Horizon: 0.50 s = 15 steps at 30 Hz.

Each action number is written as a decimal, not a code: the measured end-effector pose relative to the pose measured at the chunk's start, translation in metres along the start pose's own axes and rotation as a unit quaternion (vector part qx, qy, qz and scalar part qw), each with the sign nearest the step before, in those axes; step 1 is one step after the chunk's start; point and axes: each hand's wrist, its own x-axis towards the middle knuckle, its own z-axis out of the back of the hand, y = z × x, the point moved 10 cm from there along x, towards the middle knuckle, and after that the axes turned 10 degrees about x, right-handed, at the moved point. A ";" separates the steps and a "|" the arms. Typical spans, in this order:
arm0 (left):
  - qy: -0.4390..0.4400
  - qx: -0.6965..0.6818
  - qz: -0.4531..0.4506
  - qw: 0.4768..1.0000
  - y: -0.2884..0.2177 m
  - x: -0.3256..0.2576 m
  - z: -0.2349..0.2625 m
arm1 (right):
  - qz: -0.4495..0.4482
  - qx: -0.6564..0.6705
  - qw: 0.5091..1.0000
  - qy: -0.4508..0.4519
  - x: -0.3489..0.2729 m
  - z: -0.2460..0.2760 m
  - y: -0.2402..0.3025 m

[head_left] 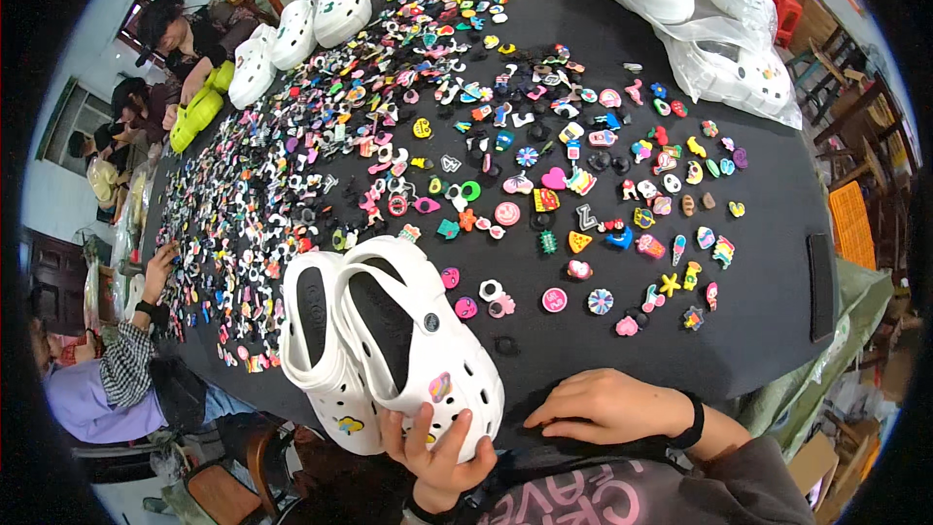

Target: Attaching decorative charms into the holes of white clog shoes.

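Observation:
Two white clogs stand side by side at the table's near edge: an outer clog on the left and a nearer clog with a pink and yellow charm on its front. A yellow charm sits on the left clog. My left hand grips the toe of the nearer clog, fingers spread over its holes and the thumb along its side. My right hand rests on the table edge to the right, fingers stretched out and lying together, with nothing seen in them. A dark wristband circles the right wrist.
Countless small shoe charms cover the dark table, heaped at left and spaced apart at right. Bagged white clogs stand far right, with more white clogs and lime ones far left. A dark bar lies right. Other people sit around.

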 end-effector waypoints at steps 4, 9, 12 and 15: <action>-0.010 0.001 0.011 1.000 -0.002 -0.004 0.001 | -0.008 0.013 1.000 0.011 0.000 0.000 -0.002; 0.001 -0.028 -0.046 0.999 -0.015 0.016 0.005 | -0.024 0.019 0.999 0.020 -0.001 0.001 -0.005; 0.017 -0.048 -0.029 0.998 -0.016 0.018 0.006 | -0.028 0.030 0.999 0.024 0.003 0.001 -0.005; 0.030 -0.103 0.084 0.991 0.003 0.019 0.003 | -0.038 0.027 0.999 0.022 0.001 0.002 -0.004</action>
